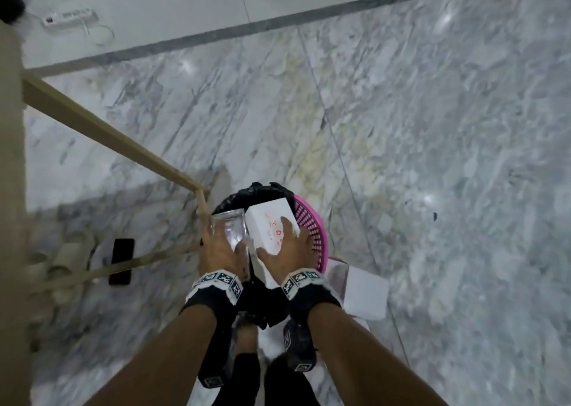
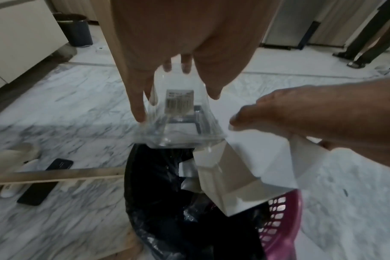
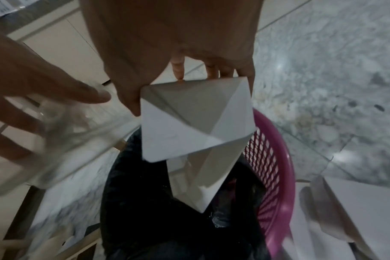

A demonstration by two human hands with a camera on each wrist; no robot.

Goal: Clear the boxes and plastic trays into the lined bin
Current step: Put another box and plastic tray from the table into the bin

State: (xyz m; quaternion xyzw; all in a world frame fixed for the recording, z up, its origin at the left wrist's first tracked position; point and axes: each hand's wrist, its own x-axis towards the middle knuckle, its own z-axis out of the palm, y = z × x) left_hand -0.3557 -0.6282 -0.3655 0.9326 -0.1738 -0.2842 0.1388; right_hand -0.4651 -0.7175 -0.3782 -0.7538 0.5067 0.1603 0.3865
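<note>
Over the pink mesh bin (image 1: 312,231) with its black liner (image 1: 251,193), my two hands hold one item each. My left hand (image 1: 220,244) grips a clear plastic tray (image 1: 230,224), thumb on one side and fingers on the other (image 2: 177,103); the tray (image 2: 180,130) carries a barcode label. My right hand (image 1: 287,246) grips a white box (image 1: 268,221) with red print. That box (image 3: 189,132) hangs open end down, its flaps over the liner (image 3: 156,219), with my right hand (image 3: 189,93) at its top. Box (image 2: 232,176) and tray sit side by side.
Another white box (image 1: 364,291) lies on the marble floor right of the bin. A beige frame bar (image 1: 108,133) runs on the left, with a black phone (image 1: 122,260) and pale slippers (image 1: 61,260) beneath. A power strip (image 1: 69,17) lies far left. Someone's feet (image 2: 356,61) stand beyond.
</note>
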